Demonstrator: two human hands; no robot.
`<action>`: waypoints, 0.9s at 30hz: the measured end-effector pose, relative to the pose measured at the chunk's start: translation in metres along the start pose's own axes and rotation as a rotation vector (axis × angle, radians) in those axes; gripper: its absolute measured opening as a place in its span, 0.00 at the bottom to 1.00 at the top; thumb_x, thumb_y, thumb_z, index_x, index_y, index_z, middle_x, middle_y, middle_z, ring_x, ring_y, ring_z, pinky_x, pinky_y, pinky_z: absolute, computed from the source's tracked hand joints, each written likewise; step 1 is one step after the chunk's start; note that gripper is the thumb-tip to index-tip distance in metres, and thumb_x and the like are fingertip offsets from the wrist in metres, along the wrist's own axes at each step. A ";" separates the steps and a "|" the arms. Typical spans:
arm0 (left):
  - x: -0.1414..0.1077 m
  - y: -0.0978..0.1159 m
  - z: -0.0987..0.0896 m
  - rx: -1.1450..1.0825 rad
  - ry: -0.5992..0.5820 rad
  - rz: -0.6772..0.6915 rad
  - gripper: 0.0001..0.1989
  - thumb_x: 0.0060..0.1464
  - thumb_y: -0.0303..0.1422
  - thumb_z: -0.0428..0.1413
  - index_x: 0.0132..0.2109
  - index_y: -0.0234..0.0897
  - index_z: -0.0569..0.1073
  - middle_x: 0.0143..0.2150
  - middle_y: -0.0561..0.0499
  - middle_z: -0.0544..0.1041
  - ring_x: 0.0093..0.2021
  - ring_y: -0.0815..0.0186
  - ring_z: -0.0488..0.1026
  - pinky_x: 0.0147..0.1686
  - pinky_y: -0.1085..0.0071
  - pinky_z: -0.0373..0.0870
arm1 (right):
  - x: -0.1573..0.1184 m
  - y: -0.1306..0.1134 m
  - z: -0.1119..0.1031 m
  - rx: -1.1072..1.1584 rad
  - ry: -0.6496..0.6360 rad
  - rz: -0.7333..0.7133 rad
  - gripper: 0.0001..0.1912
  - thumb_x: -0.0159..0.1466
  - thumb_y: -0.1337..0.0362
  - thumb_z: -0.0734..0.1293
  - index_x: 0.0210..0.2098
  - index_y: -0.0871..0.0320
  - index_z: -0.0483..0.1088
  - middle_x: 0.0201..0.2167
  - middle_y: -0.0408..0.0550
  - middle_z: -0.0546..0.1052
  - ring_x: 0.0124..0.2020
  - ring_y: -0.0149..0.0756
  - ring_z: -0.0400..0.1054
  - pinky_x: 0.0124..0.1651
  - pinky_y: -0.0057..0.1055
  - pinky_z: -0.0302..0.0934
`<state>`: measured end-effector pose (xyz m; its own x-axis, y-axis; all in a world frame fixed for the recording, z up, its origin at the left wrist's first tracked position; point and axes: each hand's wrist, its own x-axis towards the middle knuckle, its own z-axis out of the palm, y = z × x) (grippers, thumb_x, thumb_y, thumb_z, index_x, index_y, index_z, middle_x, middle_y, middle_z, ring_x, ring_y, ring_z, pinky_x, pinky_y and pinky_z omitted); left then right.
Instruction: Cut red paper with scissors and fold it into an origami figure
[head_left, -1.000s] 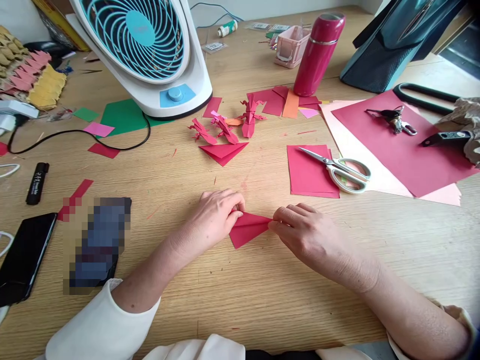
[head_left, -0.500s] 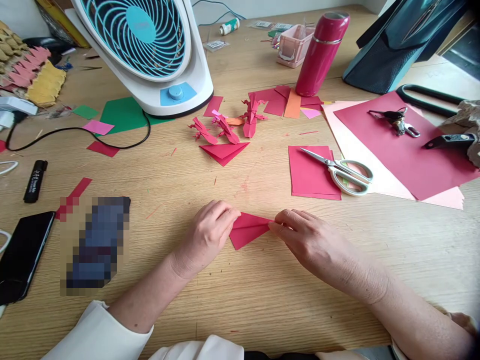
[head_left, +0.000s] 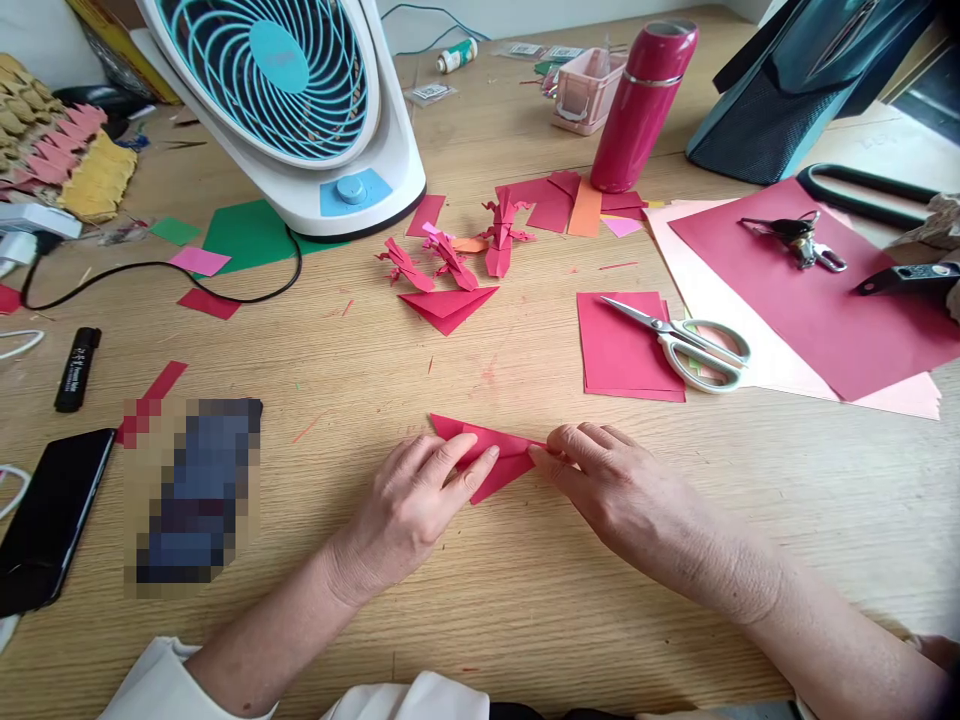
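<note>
Red folded paper triangle (head_left: 513, 443) lies on the wooden worktop (head_left: 540, 610), right hand (head_left: 626, 490) pinching one corner, left hand (head_left: 409, 510) loosely open, fingers pressing it; firm, even strokes should sharpen its crease.

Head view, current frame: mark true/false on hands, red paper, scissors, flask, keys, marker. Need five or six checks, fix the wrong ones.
1. The right hand pinches the folded red paper. True.
2. The left hand is clear of that paper. False: its fingertips are on it.
3. The scissors lie partly on the red paper squares. True.
4. The magenta flask lies on its side. False: it stands upright.
5. The keys rest on the large red sheet. True.
6. The black marker lies on the green sheet. False: it lies on the wooden tabletop.
</note>
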<state>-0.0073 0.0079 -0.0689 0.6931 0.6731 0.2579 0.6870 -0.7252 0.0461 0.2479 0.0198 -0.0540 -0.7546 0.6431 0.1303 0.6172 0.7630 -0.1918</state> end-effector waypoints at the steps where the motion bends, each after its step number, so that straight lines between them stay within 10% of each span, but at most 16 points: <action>1: 0.000 0.001 -0.001 0.007 -0.002 -0.005 0.24 0.60 0.21 0.48 0.62 0.38 0.67 0.54 0.42 0.73 0.46 0.59 0.71 0.46 0.58 0.74 | 0.000 0.000 0.001 -0.006 -0.001 -0.003 0.15 0.65 0.75 0.57 0.47 0.67 0.71 0.38 0.57 0.71 0.33 0.40 0.62 0.36 0.38 0.63; 27: 0.000 0.006 -0.006 0.139 -0.112 -0.006 0.27 0.59 0.22 0.48 0.65 0.42 0.63 0.62 0.46 0.69 0.43 0.61 0.70 0.46 0.59 0.74 | 0.001 -0.001 0.004 -0.025 -0.004 0.000 0.15 0.65 0.74 0.58 0.48 0.64 0.72 0.38 0.56 0.70 0.35 0.40 0.64 0.37 0.37 0.62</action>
<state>-0.0045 0.0028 -0.0629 0.7032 0.6952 0.1490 0.7098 -0.6988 -0.0888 0.2461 0.0193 -0.0572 -0.7554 0.6428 0.1269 0.6224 0.7645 -0.1677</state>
